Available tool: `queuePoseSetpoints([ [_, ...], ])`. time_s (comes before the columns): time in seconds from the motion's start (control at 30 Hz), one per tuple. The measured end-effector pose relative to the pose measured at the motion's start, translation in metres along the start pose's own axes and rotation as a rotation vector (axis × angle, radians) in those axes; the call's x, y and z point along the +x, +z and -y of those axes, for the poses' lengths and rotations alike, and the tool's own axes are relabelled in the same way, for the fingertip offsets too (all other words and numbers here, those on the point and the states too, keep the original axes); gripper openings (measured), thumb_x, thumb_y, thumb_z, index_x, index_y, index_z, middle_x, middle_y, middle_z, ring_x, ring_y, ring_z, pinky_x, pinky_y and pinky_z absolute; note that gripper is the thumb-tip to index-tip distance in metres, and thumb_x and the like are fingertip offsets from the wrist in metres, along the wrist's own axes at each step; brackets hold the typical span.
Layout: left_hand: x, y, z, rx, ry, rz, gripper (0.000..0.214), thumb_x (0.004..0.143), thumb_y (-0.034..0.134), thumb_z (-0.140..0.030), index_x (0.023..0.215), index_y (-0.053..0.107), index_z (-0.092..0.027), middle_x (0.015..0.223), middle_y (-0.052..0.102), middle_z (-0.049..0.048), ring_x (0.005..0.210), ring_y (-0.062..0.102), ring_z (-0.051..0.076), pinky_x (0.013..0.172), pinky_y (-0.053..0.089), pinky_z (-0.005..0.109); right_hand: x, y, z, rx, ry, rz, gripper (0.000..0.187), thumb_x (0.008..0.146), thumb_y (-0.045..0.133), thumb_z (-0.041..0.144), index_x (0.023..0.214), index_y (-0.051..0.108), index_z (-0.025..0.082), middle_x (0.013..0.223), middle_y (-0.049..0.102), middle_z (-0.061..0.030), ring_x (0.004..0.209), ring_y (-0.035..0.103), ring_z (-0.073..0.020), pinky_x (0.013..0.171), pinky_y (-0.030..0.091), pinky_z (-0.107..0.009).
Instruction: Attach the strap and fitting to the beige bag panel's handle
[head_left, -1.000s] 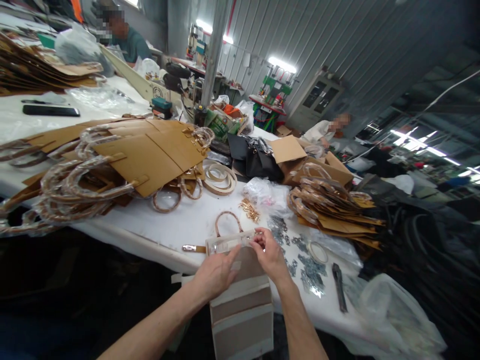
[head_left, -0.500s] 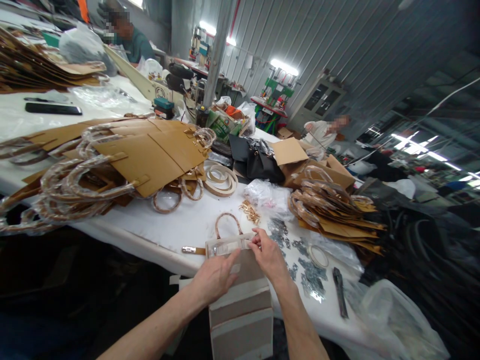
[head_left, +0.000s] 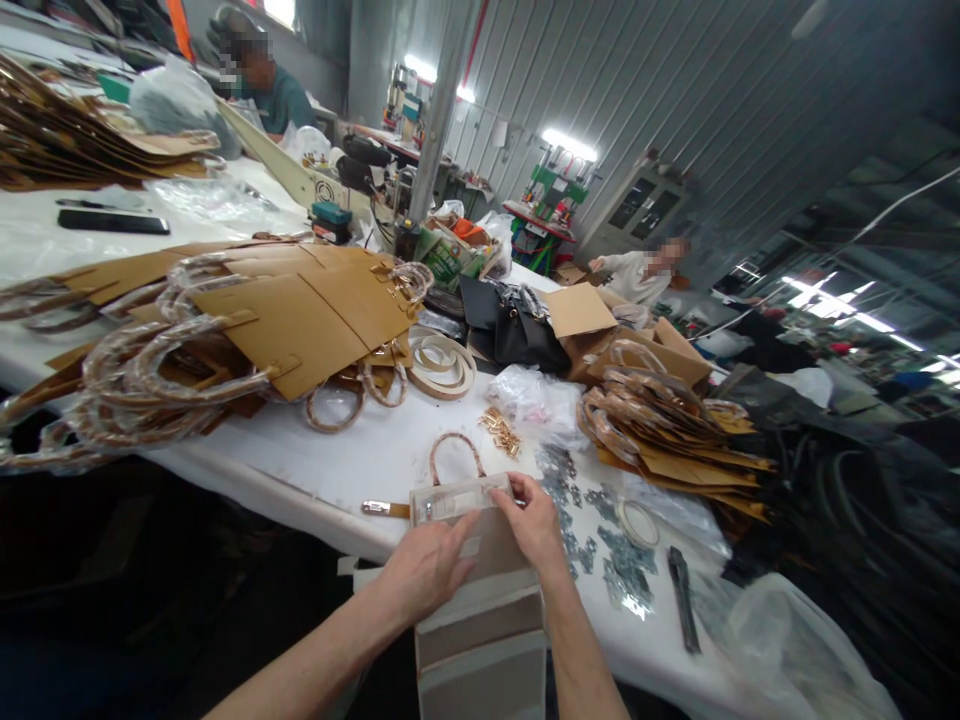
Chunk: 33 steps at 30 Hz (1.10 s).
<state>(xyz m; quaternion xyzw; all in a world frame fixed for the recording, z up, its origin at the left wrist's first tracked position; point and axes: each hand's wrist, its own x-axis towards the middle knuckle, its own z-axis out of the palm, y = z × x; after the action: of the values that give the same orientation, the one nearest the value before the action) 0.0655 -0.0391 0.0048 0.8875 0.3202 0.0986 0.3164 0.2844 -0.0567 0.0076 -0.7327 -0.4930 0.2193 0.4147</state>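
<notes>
Both forearms run out of the bottom of the view, and so does the lower end of the pale-lined bag panel, which hangs over the near edge of the white-covered table; whatever bears it from below is lost in shadow. The left hand lies across the panel with its index finger stretched toward the upper strip; its other fingers are partly tucked from sight, so I cannot tell whether they grasp anything. The right hand pinches the panel's upper right corner, thumb on the lining and fingers bent at the edge; any small piece between the tips is too blurred to make out. Past the panel's top edge arches a brown handle, and a brown strap with a metal tip juts out at left, its inner end covered. Beside the right forearm lie dark metal plates, overlapping too closely to count, and a black hand tool. Farther off are gold-coloured fittings, tan bag panels with plastic-wrapped handles, those underneath mostly concealed, and a black handbag partly behind a clear plastic bag.
</notes>
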Motion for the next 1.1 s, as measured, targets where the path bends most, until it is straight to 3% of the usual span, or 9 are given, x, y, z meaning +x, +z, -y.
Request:
queuePoseSetpoints([
  [0.17, -0.002, 0.002, 0.001, -0.033, -0.002, -0.009, 0.059, 0.099, 0.059, -0.030, 0.154, 0.042, -0.017, 0.123, 0.072, 0.0176, 0.114, 0.069, 0.035, 0.101, 0.055, 0.052, 0.001, 0.015, -0.017, 0.067, 0.039, -0.069, 0.041, 0.093, 0.064, 0.055, 0.103, 0.071, 0.017, 0.096, 0.078, -0.0101, 0.088, 0.073, -0.0270, 0.083, 0.059, -0.040],
  [0.37, -0.002, -0.008, 0.002, -0.153, -0.018, -0.017, 0.055, 0.101, 0.049, -0.026, 0.155, 0.041, -0.016, 0.123, 0.073, 0.0168, 0.117, 0.068, 0.032, 0.103, 0.053, 0.048, -0.011, 0.019, -0.031, 0.081, 0.022, -0.069, 0.051, 0.091, 0.067, 0.058, 0.122, 0.066, 0.018, 0.116, 0.075, -0.0117, 0.106, 0.070, -0.0288, 0.098, 0.056, -0.045],
  [0.5, -0.002, -0.022, 0.006, -0.534, -0.064, -0.026, 0.056, 0.100, 0.048, -0.027, 0.155, 0.040, -0.018, 0.092, 0.075, 0.0053, 0.088, 0.068, 0.022, 0.084, 0.052, 0.035, -0.014, 0.014, -0.035, 0.094, 0.012, -0.015, 0.063, 0.083, 0.077, 0.057, 0.132, 0.063, 0.020, 0.127, 0.071, -0.0118, 0.115, 0.068, -0.0303, 0.105, 0.054, -0.046],
  [0.6, -0.007, -0.033, 0.011, -0.911, -0.101, -0.055, 0.062, 0.102, 0.048, -0.038, 0.158, 0.033, -0.017, 0.090, 0.068, 0.0033, 0.071, 0.055, 0.016, 0.068, 0.045, 0.029, -0.011, 0.014, -0.038, 0.118, 0.016, -0.007, 0.062, 0.084, 0.076, 0.059, 0.130, 0.064, 0.019, 0.124, 0.073, -0.0126, 0.112, 0.070, -0.0313, 0.103, 0.056, -0.049],
  [0.7, -0.019, -0.048, 0.015, -1.039, -0.088, -0.083, 0.069, 0.102, 0.051, -0.043, 0.162, 0.025, -0.018, 0.091, 0.065, 0.0025, 0.069, 0.049, 0.013, 0.067, 0.042, 0.027, -0.008, 0.014, -0.034, 0.133, -0.009, -0.046, 0.065, 0.083, 0.074, 0.062, 0.127, 0.065, 0.016, 0.119, 0.073, -0.0159, 0.106, 0.071, -0.0334, 0.097, 0.059, -0.053],
  [0.8, -0.035, -0.070, 0.013, -1.011, -0.039, -0.064, 0.070, 0.103, 0.050, -0.037, 0.164, 0.018, -0.021, 0.091, 0.064, 0.0017, 0.071, 0.049, 0.014, 0.072, 0.042, 0.029, -0.015, 0.010, -0.008, 0.109, -0.075, -0.171, 0.062, 0.085, 0.072, 0.061, 0.127, 0.065, 0.016, 0.128, 0.066, -0.0180, 0.116, 0.063, -0.0356, 0.105, 0.051, -0.058],
  [0.87, -0.045, -0.086, 0.010, -0.909, -0.004, -0.027, 0.072, 0.103, 0.048, -0.032, 0.165, 0.012, -0.024, 0.093, 0.065, 0.0014, 0.075, 0.052, 0.015, 0.076, 0.043, 0.031, -0.026, 0.006, 0.024, 0.092, -0.177, -0.152, 0.050, 0.090, 0.071, 0.054, 0.126, 0.065, 0.021, 0.132, 0.063, -0.0139, 0.119, 0.061, -0.0331, 0.107, 0.050, -0.055],
  [1.0, -0.059, -0.110, 0.002, -0.612, 0.043, 0.021, 0.076, 0.100, 0.044, -0.022, 0.166, 0.005, -0.024, 0.095, 0.067, 0.0024, 0.088, 0.060, 0.020, 0.090, 0.045, 0.037, -0.052, -0.001, 0.103, -0.053, -0.579, 0.286, 0.043, 0.098, 0.067, 0.031, 0.140, 0.057, 0.029, 0.141, 0.058, -0.0091, 0.128, 0.057, -0.0281, 0.108, 0.051, -0.046],
  [1.1, -0.066, -0.119, 0.000, -0.387, 0.078, 0.054, 0.078, 0.098, 0.041, -0.018, 0.166, 0.002, -0.023, 0.112, 0.068, 0.0088, 0.101, 0.064, 0.024, 0.095, 0.047, 0.041, -0.060, 0.001, 0.141, -0.213, -0.665, 0.500, 0.039, 0.100, 0.063, 0.017, 0.137, 0.056, 0.026, 0.139, 0.058, -0.0087, 0.129, 0.055, -0.0255, 0.109, 0.050, -0.042],
])
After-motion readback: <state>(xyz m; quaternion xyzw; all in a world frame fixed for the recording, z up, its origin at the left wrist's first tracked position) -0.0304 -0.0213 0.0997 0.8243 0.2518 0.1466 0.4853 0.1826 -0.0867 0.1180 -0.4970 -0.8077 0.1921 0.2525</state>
